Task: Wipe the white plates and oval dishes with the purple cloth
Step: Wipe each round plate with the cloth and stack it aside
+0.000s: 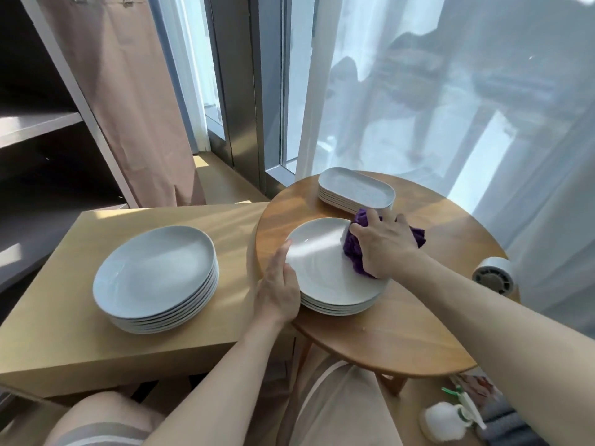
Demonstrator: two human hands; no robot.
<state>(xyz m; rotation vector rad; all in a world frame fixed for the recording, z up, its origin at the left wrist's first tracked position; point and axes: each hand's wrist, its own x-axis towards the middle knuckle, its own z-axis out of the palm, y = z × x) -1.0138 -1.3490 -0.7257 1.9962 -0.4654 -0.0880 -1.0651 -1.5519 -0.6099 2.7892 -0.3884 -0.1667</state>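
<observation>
A stack of several white round plates (322,262) stands on the round wooden table (418,336). My right hand (388,244) presses the bunched purple cloth (352,249) onto the right side of the top plate. My left hand (278,289) rests against the stack's left rim, thumb on the top plate's edge. A taller stack of white round plates (154,272) sits on the square light-wood table (58,342) to the left. Behind the cloth stands a stack of white oval dishes (355,189).
A roll of tape (494,275) lies at the round table's right edge. A white spray bottle (450,416) sits on the floor at lower right. Sheer curtains and a window stand behind the tables; dark shelves are at the left.
</observation>
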